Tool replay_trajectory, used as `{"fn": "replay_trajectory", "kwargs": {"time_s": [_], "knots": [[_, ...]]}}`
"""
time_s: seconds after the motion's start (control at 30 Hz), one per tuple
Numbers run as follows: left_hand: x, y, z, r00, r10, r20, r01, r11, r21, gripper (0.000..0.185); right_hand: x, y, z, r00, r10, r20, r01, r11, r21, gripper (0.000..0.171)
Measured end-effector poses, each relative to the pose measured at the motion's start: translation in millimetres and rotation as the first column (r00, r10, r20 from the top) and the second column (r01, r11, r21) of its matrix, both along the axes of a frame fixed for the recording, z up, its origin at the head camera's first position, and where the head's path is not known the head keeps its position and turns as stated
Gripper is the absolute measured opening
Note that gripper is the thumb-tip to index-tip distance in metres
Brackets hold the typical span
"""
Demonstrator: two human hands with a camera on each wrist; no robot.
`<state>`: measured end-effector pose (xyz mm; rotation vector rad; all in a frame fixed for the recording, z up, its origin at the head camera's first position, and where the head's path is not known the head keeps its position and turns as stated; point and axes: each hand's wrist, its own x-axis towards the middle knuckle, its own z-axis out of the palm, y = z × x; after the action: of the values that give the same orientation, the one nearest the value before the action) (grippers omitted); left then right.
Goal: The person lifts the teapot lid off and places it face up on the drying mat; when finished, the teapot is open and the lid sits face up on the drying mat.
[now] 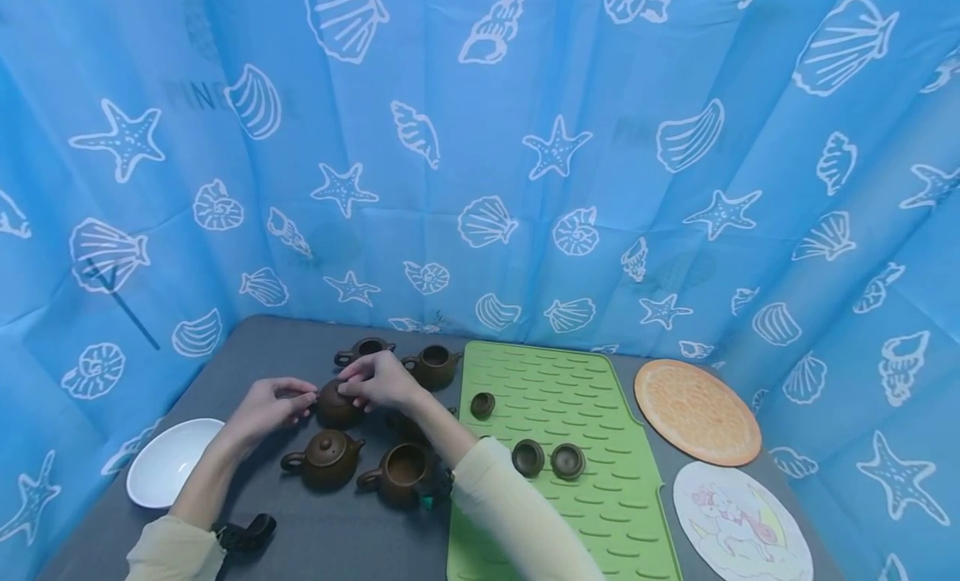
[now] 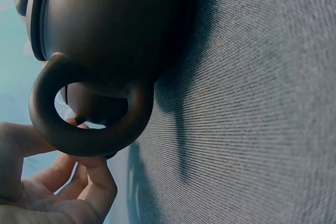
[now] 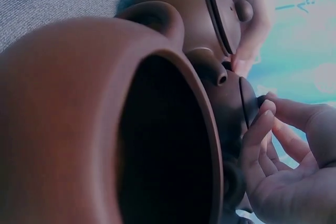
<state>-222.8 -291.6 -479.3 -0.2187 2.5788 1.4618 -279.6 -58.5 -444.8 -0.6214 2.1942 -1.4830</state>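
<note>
A small brown teapot [image 1: 337, 408] stands on the grey table between both hands, its lid seated on top. My left hand [image 1: 272, 410] pinches it at the handle side; the grip is partly hidden behind a nearer pot's handle [image 2: 89, 142] in the left wrist view. With thumb and fingertips, my right hand [image 1: 384, 383] pinches the knob of the teapot lid [image 3: 250, 103]. Nearer to me is a second lidded teapot [image 1: 327, 462]. Beside that one stands an uncovered teapot [image 1: 405, 473], whose dark opening fills much of the right wrist view.
More uncovered pots [image 1: 435, 366] stand behind, and one is partly hidden under the right forearm. Several round brown lids [image 1: 567, 462] lie on a green mat [image 1: 615, 514]. A white bowl [image 1: 168, 464] is at left; two round discs [image 1: 697, 413] lie at right.
</note>
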Motion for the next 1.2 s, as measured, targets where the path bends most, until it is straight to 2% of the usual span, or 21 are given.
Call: {"fn": "replay_trajectory", "kwargs": {"time_s": [0.3, 0.47, 0.6, 0.83, 1.03, 1.2], "knots": [[0.9, 1.1, 3.4, 1.000, 0.000, -0.016, 0.000, 1.000, -0.011, 0.034, 3.4, -9.7, -1.1, 0.995, -0.035, -0.095, 0.044, 0.994, 0.096, 0.012], [0.4, 0.4, 2.7, 1.000, -0.001, -0.015, 0.001, 1.000, -0.018, 0.035, 6.6, -9.3, -1.2, 0.995, -0.056, -0.088, 0.060, 0.997, 0.049, 0.013], [-0.5, -0.1, 1.8, 1.000, 0.008, -0.003, -0.008, 1.000, -0.020, 0.034, 10.0, -5.0, 1.5, 0.996, -0.034, -0.088, 0.037, 0.999, 0.025, 0.014], [-0.6, 2.9, 1.1, 1.000, 0.016, -0.002, -0.016, 1.000, -0.020, 0.034, 18.9, 28.3, 10.0, 0.993, 0.012, -0.118, -0.015, 1.000, -0.021, 0.016], [1.1, 2.7, -0.4, 1.000, 0.021, -0.015, -0.021, 1.000, -0.014, 0.033, 32.0, 66.6, 17.3, 0.993, 0.021, -0.116, -0.025, 0.999, -0.030, 0.016], [1.6, 3.2, -1.3, 0.999, 0.017, -0.035, -0.018, 1.000, -0.009, 0.031, 38.5, 100.8, 19.5, 0.982, 0.030, -0.185, -0.036, 0.999, -0.029, 0.018]]}}
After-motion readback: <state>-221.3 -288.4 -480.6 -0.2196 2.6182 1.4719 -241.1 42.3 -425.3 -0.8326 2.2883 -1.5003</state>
